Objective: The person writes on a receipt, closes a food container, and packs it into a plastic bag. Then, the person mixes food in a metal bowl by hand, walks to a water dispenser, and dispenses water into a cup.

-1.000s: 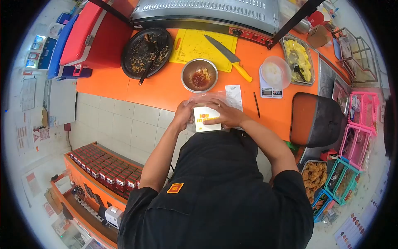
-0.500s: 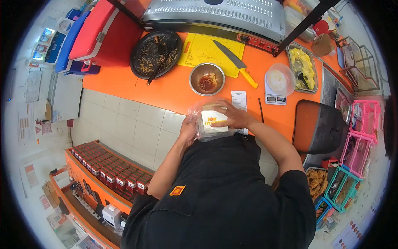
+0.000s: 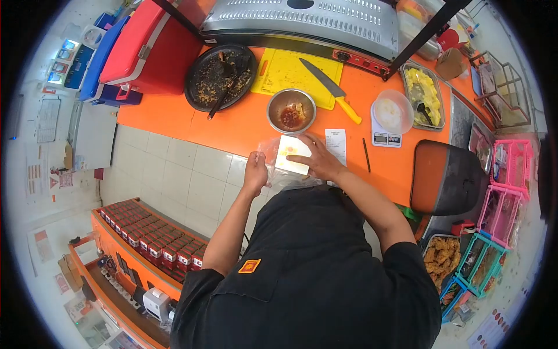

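the white box is held in front of the torso, at the near edge of the orange counter, tilted, with its printed face upward. the right hand grips the box, the thumb laid across the printed face and the other fingers at the far, right-hand corner. the left hand is closed on the clear plastic bag, apart from the box on its left side. the plastic spreads to the left of the box and below it; whether it encloses the whole box cannot be told.

just beyond the box stands the metal bowl, containing red sauce and pale pieces. to the right of the box lie the paper slip, partly hidden by the right arm, and a thin dark stick. farther right, the clear tub rests on the scale, beside the metal tray of yellow food. beyond the bowl, the knife lies partly on the yellow board, its handle extending past the edge. the black round pan is at the board's left.
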